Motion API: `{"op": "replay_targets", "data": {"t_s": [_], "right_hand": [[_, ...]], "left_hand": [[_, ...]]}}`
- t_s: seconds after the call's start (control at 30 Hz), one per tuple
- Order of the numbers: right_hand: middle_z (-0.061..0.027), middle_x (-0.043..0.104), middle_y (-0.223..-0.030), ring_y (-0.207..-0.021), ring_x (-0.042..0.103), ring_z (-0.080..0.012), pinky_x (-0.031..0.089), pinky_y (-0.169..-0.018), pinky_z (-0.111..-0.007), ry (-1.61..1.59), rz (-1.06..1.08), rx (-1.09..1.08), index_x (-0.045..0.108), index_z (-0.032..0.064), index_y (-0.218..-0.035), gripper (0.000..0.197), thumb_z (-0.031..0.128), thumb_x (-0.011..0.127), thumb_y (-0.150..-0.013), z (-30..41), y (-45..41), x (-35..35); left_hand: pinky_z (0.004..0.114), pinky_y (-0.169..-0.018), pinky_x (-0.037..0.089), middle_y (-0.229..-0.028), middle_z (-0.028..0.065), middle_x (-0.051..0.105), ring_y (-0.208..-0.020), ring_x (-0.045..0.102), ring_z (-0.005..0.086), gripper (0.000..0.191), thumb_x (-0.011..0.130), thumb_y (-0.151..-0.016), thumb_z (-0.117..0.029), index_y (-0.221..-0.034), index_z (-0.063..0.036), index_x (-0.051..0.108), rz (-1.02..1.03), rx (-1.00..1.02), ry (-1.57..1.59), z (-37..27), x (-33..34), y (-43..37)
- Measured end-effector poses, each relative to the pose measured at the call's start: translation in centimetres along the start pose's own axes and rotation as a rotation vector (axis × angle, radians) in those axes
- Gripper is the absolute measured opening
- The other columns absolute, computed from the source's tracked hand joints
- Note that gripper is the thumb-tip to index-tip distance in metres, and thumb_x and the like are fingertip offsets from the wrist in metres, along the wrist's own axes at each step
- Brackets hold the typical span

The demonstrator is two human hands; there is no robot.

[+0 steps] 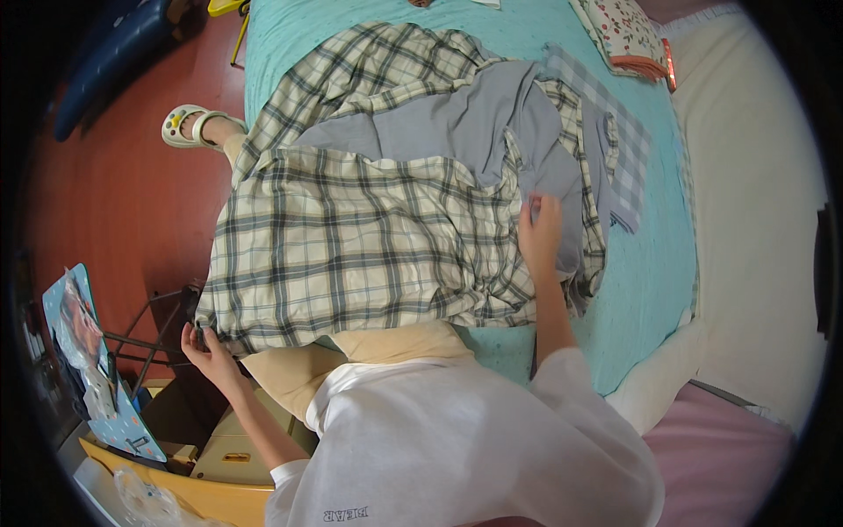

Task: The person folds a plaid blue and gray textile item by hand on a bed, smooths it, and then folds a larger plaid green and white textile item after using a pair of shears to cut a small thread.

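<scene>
A large cream, black and grey plaid cloth [342, 230] with a plain grey side [448, 125] lies spread over my lap and the bed. It is rumpled, and the picture does not settle whether it is a garment or a cover. At its lower left corner, my left hand [212, 359] pinches the plaid edge between thumb and fingers. My right hand [541, 230] is farther right, its fingers closed on a fold where plaid meets grey. Creases bunch in the plaid just left of my right wrist. Part of the grey side is tucked under plaid strips.
Turquoise bedding [658, 277] lies beneath the cloth. A grey checked cloth [625, 138] and a cherry-print folded textile [622, 33] lie beyond it. At left are a small blue folding table [99, 369], a storage box [244, 441] and a dark blue padded object [112, 66] above a red floor [132, 211].
</scene>
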State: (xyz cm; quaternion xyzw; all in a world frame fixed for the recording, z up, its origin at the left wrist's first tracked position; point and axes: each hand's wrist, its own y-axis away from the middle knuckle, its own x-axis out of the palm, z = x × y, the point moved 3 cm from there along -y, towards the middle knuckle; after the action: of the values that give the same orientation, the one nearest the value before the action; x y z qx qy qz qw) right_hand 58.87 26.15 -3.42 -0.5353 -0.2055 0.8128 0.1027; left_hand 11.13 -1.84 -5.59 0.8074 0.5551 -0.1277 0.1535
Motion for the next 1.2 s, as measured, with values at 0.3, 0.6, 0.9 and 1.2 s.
{"op": "replay_targets", "data": {"t_s": [0.3,0.6,0.9,1.2], "right_hand": [[-0.0035,0.06,-0.074,-0.06,0.052,-0.0083,0.04,-0.051,-0.024,-0.77,0.304,0.501,0.052,0.0037,-0.097,0.013,0.014,0.056,-0.09,7.0,0.6,1.5],[-0.0111,0.054,-0.068,-0.061,0.05,-0.0184,0.039,-0.058,-0.035,-0.974,1.655,-0.025,0.049,0.0003,-0.089,0.024,0.022,0.058,-0.087,20.7,14.0,-4.3],[-0.0112,0.057,-0.074,-0.066,0.052,-0.0205,0.04,-0.06,-0.035,-1.02,1.615,-0.118,0.053,0.0008,-0.096,0.029,0.026,0.06,-0.084,17.9,12.6,-2.3],[-0.0161,0.064,-0.095,-0.091,0.061,-0.0336,0.047,-0.077,-0.042,-0.255,1.538,-0.191,0.062,0.0076,-0.101,0.035,0.021,0.062,-0.07,8.9,14.1,-3.7]], "left_hand": [[0.029,-0.085,0.039,-0.098,0.0076,0.058,-0.095,0.053,0.0159,0.016,0.052,-0.09,-0.006,-0.104,0.0008,0.056,0.373,0.331,-0.06,-7.7,5.3,8.1],[0.035,-0.102,0.034,-0.128,0.0148,0.048,-0.119,0.046,0.0225,0.053,0.054,-0.093,-0.028,-0.129,0.0072,0.039,0.663,-0.822,0.579,-4.8,9.1,13.1],[0.031,-0.081,0.047,-0.097,0.0057,0.063,-0.092,0.06,0.0156,0.019,0.057,-0.091,-0.024,-0.096,-0.0053,0.058,0.4,-0.372,0.609,-4.0,1.3,6.9],[0.047,-0.103,0.035,-0.133,0.0216,0.044,-0.118,0.045,0.0309,0.043,0.055,-0.088,-0.016,-0.123,0.0067,0.047,-0.352,0.058,0.706,-7.5,-18.2,0.1]]}}
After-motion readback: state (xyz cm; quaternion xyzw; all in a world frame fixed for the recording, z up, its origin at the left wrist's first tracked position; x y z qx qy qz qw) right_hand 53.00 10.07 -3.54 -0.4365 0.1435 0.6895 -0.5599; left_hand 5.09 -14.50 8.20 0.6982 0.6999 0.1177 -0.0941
